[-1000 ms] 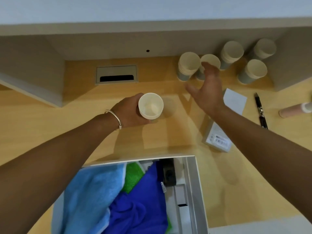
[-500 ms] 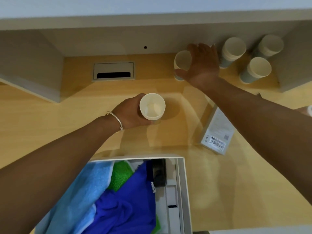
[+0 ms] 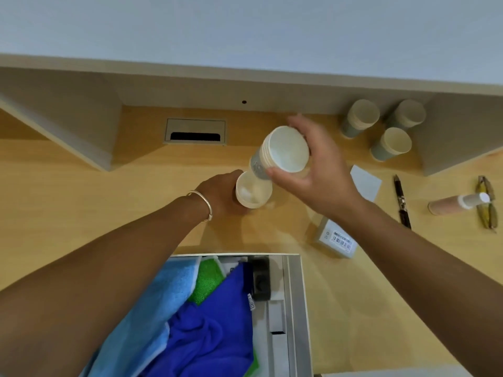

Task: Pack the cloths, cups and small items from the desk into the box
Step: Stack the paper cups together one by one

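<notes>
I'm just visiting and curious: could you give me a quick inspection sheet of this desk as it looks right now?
Surface: wooden desk, with a grommet slot at the back.
Job's things: open box holding a light blue cloth, green cloth and dark blue cloth; three cup stacks at the back right.
Clutter: small carton, pen, tube, paper slip.
Grippers: left hand holds a cup; right hand holds a stack of cups, tilted above it.
Cables: nothing seen.
Surroundings: grey partition.
</notes>
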